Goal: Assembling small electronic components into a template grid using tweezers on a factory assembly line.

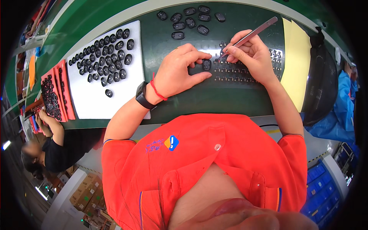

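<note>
My left hand [178, 71] curls on the green table with a small black oval shell [207, 64] between its thumb and fingers. In my right hand [251, 55] are slim metal tweezers [257, 32], gripped like a pen with the tips pointing down and left. Those tips are over the upper left part of a sheet of small dark parts in rows [234, 71], just right of the shell. Whether they hold a part is too small to tell. A few dark pieces [222, 45] lie beyond the tips.
Several black oval shells [190, 22] lie loose at the back. On the left, a white foam sheet [90, 100] carries many more. Red trays [69, 97] of dark parts stand farther left, near a co-worker [57, 145]. Yellow sheets [297, 57] and a black bag [321, 86] are at right.
</note>
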The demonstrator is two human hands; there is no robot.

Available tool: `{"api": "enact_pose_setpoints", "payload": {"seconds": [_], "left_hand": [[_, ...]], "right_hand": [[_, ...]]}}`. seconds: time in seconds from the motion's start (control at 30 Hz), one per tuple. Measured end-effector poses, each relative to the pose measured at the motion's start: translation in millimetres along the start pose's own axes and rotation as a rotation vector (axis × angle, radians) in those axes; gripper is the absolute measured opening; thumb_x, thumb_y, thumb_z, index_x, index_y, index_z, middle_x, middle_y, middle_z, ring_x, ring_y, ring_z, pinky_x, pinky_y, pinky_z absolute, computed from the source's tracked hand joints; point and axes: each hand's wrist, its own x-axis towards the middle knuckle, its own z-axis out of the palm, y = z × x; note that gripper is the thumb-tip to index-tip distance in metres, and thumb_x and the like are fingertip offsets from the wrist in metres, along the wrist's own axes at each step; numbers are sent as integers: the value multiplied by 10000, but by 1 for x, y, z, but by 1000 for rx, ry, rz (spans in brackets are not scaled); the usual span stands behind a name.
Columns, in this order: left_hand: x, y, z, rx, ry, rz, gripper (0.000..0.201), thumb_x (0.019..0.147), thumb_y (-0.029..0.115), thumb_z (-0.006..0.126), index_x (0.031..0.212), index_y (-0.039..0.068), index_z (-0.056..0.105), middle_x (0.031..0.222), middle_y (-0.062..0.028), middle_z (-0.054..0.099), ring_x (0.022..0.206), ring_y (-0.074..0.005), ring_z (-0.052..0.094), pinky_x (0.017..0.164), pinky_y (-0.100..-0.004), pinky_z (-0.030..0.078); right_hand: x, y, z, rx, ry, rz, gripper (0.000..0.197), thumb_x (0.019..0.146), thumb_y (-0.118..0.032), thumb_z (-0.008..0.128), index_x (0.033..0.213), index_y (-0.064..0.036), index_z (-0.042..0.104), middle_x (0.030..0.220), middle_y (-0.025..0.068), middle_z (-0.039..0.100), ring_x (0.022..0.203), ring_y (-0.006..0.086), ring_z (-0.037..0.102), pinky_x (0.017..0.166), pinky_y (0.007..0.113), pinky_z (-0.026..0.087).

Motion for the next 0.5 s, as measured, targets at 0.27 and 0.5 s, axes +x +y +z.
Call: {"api": "enact_pose_setpoints", "payload": {"seconds": [0.27,0.5], "left_hand": [[0,-2,1,-48,-3,-25,329,651,98,747,968,99,659,751,-26,537,628,-142,530,557,-267,454],[-1,-2,0,-66,-13,-55,333,647,91,755,967,106,665,744,-25,535,624,-143,523,547,-265,445]], "right_hand": [[0,-3,-1,19,-12,44,154,873,-25,561,1000,-16,474,867,139,638,708,113,618,644,219,513],[0,-8,10,139,18,38,147,890,-39,539,1016,-12,467,869,148,637,746,152,637,661,240,522]]}}
